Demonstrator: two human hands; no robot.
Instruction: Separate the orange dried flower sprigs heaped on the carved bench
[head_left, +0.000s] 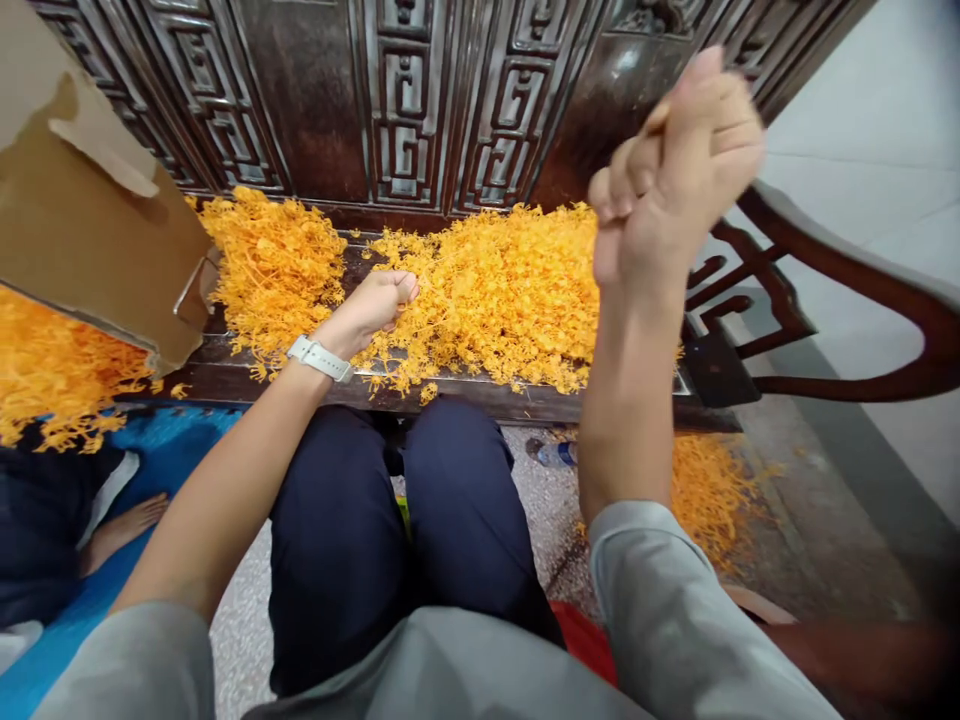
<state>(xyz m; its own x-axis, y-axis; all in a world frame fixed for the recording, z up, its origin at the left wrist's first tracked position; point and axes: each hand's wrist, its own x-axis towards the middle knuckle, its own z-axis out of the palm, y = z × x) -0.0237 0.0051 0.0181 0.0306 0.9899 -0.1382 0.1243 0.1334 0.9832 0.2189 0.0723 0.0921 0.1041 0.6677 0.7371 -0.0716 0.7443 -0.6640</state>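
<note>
My left hand (375,305) is the one in contact. It rests low on the orange strands (510,290) with the fingers curled under and the fingertips tucked into a tuft near the pile's near edge, a pale-strapped watch (320,358) on the wrist. My right hand (675,170) is raised well clear of the pile, above its right end. Its fingers are closed into a loose fist with the thumb against them, and it is blurred, so I cannot tell whether anything is pinched inside. The strands lie straight ahead and far of both hands, spread in a band whose long axis runs left to right along the dark wooden counter (480,395). A denser clump (274,265) sits to the left of my left hand. The left hand is therefore on the material, while the right is nearer only to the band's right end and is held above it. Behind the pile rises the carved back panel (405,100). A cardboard box (82,240) tilts in at the far left, more strands lie scattered on the floor (709,490) at the right, and another person's foot (124,525) rests near the left.
</note>
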